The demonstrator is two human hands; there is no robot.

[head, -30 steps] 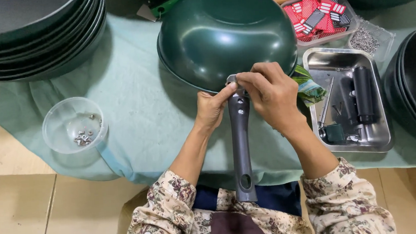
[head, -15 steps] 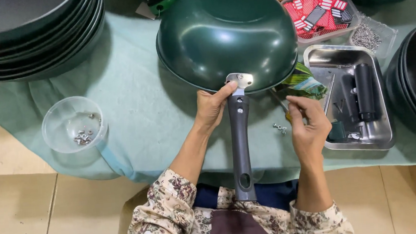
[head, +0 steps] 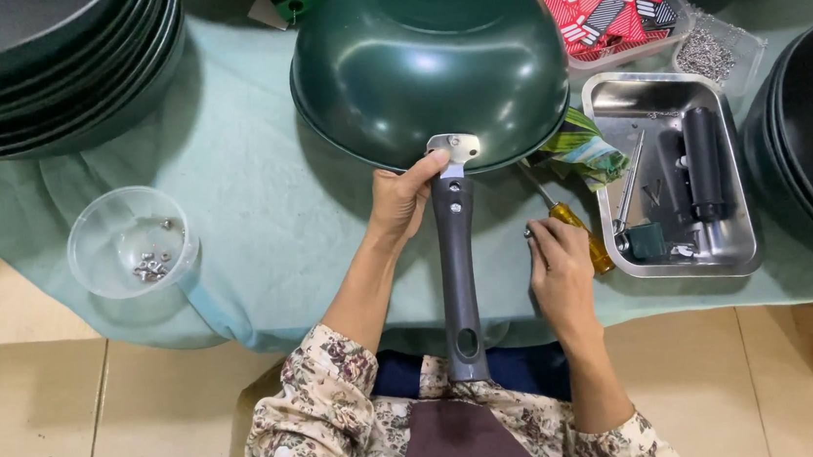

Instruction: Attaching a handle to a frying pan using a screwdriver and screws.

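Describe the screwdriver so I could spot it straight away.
Find the upturned green pan on the pale green cloth. Just below its rim, beside the steel tray, lies the screwdriver, by the right hand. Its amber handle sets it apart from the tray's grey and black tools.

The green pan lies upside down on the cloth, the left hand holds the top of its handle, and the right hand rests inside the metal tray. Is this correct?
Not quite. In the head view the right hand is not inside the metal tray; it rests on the cloth beside it, at the screwdriver. The green pan lies upside down, and the left hand holds the handle top.
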